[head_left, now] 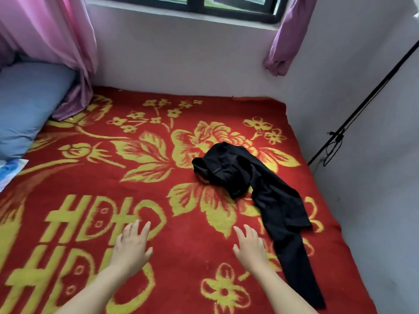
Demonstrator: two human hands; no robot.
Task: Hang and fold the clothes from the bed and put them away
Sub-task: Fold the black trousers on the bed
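One view is given, taken from the person's head. The bed [158, 200] is looked down on from close above, with the wall [181, 57] and window [195, 5] seen beyond the hands.

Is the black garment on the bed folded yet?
No. The black garment lies crumpled on the red blanket, one leg trailing out; neither hand touches it.

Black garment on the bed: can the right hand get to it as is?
Probably yes. The right hand is open over the red blanket, beside the black garment, whose trailing end lies just to its right. Nothing sits between them.
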